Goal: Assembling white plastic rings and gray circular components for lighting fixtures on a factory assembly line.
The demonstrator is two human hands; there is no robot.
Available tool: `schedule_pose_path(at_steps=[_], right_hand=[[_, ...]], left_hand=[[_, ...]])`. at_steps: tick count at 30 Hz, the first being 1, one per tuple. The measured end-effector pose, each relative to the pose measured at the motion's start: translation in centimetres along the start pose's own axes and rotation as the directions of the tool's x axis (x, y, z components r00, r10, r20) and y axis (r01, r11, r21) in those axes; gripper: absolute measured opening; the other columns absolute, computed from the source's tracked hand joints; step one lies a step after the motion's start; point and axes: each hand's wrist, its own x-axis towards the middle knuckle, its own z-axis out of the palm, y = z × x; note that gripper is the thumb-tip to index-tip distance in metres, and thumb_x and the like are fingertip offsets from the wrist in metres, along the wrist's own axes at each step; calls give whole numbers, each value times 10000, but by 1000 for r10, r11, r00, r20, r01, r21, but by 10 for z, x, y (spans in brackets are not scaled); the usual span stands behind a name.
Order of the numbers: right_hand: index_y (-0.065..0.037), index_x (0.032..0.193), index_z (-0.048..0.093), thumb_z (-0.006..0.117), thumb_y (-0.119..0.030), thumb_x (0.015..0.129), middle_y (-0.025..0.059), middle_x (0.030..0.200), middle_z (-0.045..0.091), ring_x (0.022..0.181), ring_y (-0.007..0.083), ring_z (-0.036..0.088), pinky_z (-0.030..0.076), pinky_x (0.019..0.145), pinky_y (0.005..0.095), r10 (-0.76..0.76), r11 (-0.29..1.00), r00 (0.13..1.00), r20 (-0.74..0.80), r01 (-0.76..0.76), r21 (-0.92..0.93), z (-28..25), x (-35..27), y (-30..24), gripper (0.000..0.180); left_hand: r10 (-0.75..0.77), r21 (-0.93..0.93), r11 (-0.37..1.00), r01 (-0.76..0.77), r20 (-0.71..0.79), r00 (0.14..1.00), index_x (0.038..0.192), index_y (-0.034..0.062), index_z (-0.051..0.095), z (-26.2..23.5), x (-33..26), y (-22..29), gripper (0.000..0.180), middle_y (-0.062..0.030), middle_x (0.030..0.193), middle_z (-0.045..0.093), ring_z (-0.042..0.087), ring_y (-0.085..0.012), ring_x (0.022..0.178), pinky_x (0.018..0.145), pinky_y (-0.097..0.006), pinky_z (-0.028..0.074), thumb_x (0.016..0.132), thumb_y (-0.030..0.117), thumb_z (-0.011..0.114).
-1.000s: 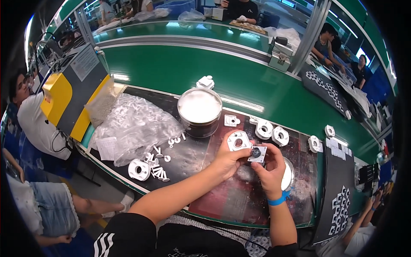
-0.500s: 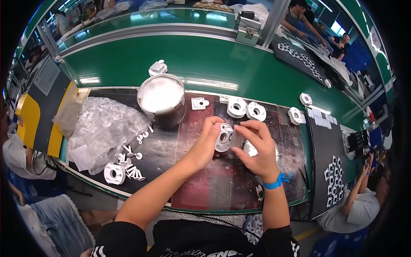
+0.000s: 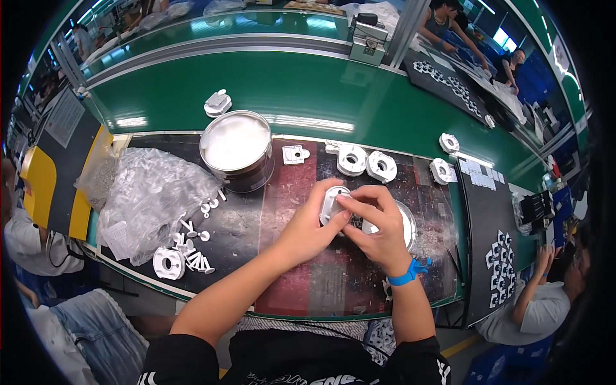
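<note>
My left hand grips a round white plastic part from the left and below, just above the dark work mat. My right hand, with a blue wristband, has its fingertips pressed on the top of the same part. Under my right hand lies a shallow round metal dish, mostly hidden. Two more white round parts lie on the mat just beyond my hands.
A metal tin of white paste stands at the left rear of the mat. A clear plastic bag and small white pins lie left. A green conveyor runs behind. Other people sit left and right.
The view has shifted as my head moved. Both hands stay together on the white part, and my right fingers have moved onto its top.
</note>
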Motion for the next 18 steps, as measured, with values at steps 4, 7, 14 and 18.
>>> schedule_pose_path(at_steps=[4,7,14,18], right_hand=[[-107,1133,706,778,8,666,111,1013,609,910,259,622,522,766,338,15,1000,1000,-19,-15,7,0,0,1,487],[-115,1136,706,791,-13,669,108,1017,610,902,267,621,519,756,347,-11,1000,1000,9,11,-1,0,0,2,485],[-77,1117,685,824,-75,661,116,997,632,922,284,621,509,780,373,-25,1000,999,-38,25,11,-7,3,4,477],[-57,1108,672,848,-80,623,107,988,675,920,259,632,511,786,357,-79,992,995,-60,73,-103,-7,2,3,516]], left_hand=[[-2,12,1000,2,-16,1000,1339,56,405,-1,0,4,468,-166,1145,616,620,-233,1045,871,-349,495,940,186,612],[7,23,1000,-7,-21,1000,1324,57,423,-1,0,1,442,-165,1140,627,625,-232,1052,872,-352,496,948,201,604],[-44,-165,985,47,20,999,1314,54,443,-1,2,6,400,-92,1197,563,576,-174,1045,908,-323,470,963,185,584],[-220,-544,807,231,86,972,1321,63,445,-5,5,-3,400,-73,1190,544,536,-133,1080,909,-291,462,962,166,590]])
